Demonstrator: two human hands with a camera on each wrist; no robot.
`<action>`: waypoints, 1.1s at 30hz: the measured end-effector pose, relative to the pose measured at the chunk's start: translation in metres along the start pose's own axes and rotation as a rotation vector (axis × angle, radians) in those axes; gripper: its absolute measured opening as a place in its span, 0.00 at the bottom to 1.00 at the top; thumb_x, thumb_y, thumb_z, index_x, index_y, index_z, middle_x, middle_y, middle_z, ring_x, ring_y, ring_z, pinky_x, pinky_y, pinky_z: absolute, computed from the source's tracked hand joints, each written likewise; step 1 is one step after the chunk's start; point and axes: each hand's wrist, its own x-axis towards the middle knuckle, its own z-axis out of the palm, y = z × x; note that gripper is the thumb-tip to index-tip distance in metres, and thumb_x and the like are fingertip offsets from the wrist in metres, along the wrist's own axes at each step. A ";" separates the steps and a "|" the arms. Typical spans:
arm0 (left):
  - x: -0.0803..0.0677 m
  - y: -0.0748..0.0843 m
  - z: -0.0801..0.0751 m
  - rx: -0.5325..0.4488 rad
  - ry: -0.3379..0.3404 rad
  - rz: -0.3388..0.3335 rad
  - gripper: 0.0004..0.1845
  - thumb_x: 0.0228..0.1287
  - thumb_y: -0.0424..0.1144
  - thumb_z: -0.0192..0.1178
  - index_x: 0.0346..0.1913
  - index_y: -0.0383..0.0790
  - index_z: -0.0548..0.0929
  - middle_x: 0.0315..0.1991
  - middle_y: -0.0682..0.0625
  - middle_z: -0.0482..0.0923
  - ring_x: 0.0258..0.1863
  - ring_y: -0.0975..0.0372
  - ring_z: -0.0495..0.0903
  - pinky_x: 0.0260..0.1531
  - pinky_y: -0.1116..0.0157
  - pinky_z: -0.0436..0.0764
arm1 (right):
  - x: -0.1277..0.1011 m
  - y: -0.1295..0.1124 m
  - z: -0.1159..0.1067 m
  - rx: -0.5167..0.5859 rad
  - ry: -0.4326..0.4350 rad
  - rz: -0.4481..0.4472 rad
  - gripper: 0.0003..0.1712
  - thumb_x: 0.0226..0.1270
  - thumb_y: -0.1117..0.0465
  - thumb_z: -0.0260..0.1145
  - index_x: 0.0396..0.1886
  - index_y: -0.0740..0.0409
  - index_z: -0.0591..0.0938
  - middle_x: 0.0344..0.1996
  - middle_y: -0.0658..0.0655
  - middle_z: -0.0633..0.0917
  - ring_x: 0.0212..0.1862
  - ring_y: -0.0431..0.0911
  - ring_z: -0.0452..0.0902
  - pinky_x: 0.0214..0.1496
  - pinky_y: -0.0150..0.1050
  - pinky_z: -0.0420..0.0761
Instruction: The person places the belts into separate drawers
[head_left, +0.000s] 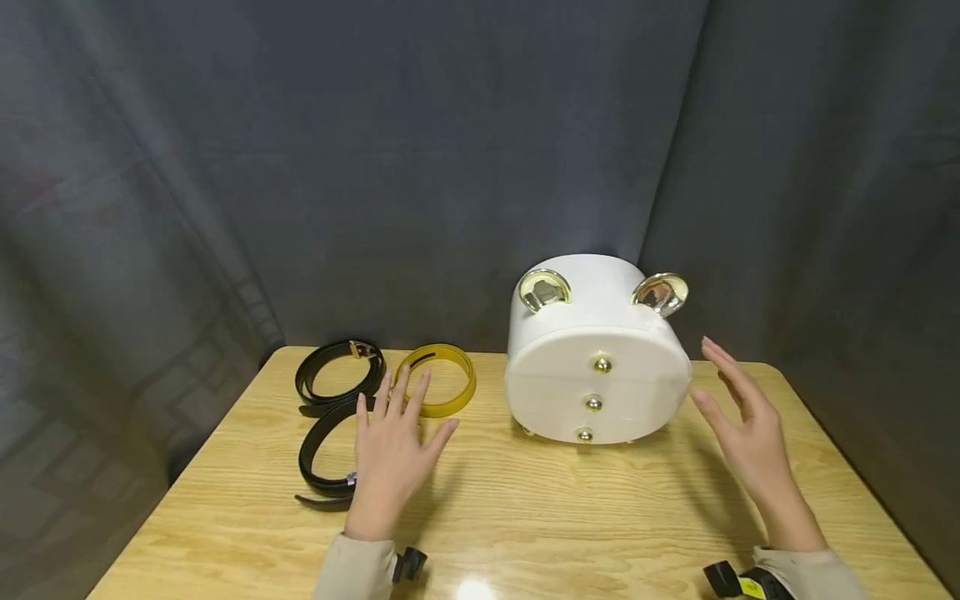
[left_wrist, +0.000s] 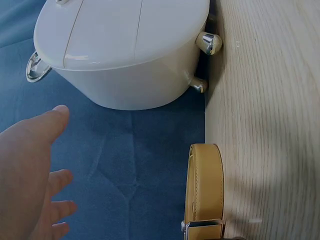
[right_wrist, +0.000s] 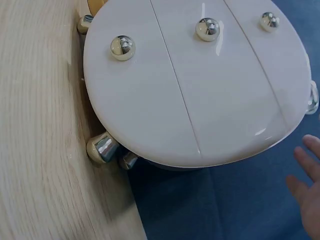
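Nearest the camera, two beige sleeves come up from the near edge of the bench point(head_left: 525, 517), each wrist wearing a small black strap. Left hand point(head_left: 390, 454) lies flat and released, fingers spread and straight, palm down on the wood toward the left side; it grasps nothing. Its fingertips reach onto the yellow belt point(head_left: 442, 379), coiled in a ring near the far edge, and its outer edge lies just beside the lower of two black belts point(head_left: 324, 454), a loop with a small silver buckle. Behind that, the second black belt point(head_left: 339, 375) sits coiled with a gold buckle near the far left corner. Right hand point(head_left: 742, 425) is raised on its edge, fingers straight and loose, palm turned toward the white drawer box point(head_left: 600, 358), close to its right side but not touching. That box stands at the far middle of the bench on short gold feet, with three round gold knobs down its front and two shiny gold ears on top. Dark grey curtain hangs behind everything.
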 end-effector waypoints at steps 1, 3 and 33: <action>0.000 0.000 0.000 0.000 0.005 0.005 0.43 0.66 0.71 0.49 0.78 0.54 0.56 0.77 0.45 0.53 0.77 0.49 0.48 0.71 0.40 0.44 | 0.001 0.002 0.001 0.021 0.000 -0.011 0.33 0.64 0.80 0.62 0.69 0.64 0.71 0.70 0.52 0.71 0.72 0.39 0.60 0.69 0.25 0.59; 0.000 0.001 0.000 0.003 0.018 0.016 0.43 0.66 0.70 0.50 0.78 0.54 0.58 0.77 0.45 0.55 0.76 0.48 0.50 0.71 0.39 0.46 | 0.005 0.005 0.003 0.056 -0.001 -0.028 0.32 0.64 0.81 0.61 0.69 0.66 0.71 0.70 0.52 0.71 0.72 0.39 0.61 0.69 0.26 0.61; -0.002 0.025 0.001 -0.043 0.098 0.111 0.36 0.67 0.60 0.59 0.73 0.50 0.68 0.72 0.47 0.64 0.73 0.50 0.57 0.68 0.42 0.58 | 0.030 0.022 0.010 0.378 -0.072 0.070 0.21 0.70 0.78 0.57 0.62 0.74 0.75 0.63 0.49 0.79 0.65 0.38 0.69 0.55 0.23 0.73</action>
